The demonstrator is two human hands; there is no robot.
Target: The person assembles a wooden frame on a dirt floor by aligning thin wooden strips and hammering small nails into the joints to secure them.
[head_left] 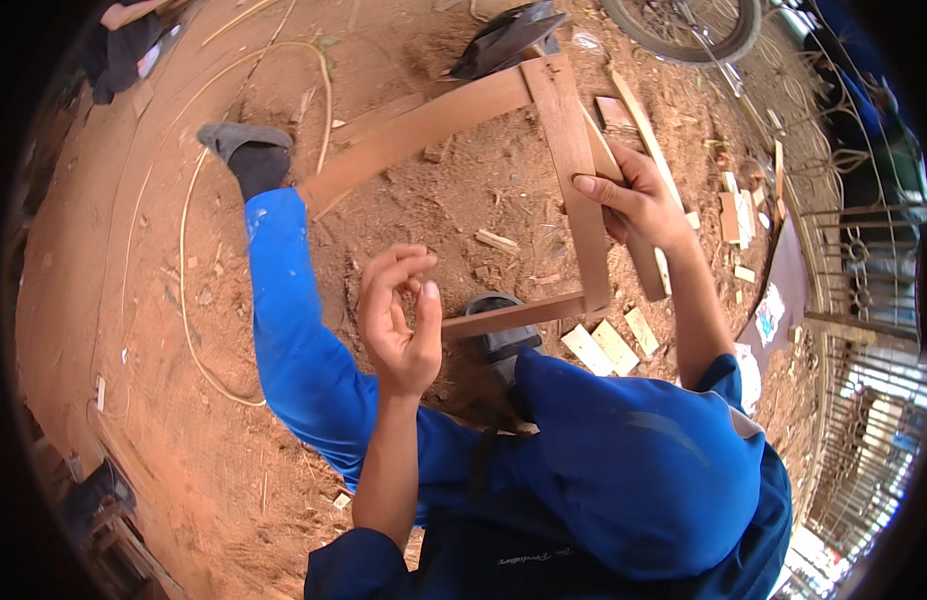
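Observation:
A frame of flat brown wooden strips (pixel 424 125) lies across my legs, its long far strip running toward my left knee and shin. My right hand (pixel 639 200) is closed round its right-hand crosspiece (pixel 574 150), thumb on top and fingers beneath. The near strip (pixel 519 316) meets that crosspiece at the lower corner. Behind my right hand, another wooden strip (pixel 646 262) slants down beneath the frame. My left hand (pixel 399 320) is raised near the near strip's left end, palm turned up and fingers loosely bent and apart. Nothing shows in it.
Small pale wood offcuts (pixel 612 348) lie on the dirt ground by my right knee, with more (pixel 739 215) farther right. A thin hose (pixel 189 280) loops at the left. A bicycle wheel (pixel 699 30) and a metal fence (pixel 869 300) stand beyond. Another person (pixel 124 45) is at the far left.

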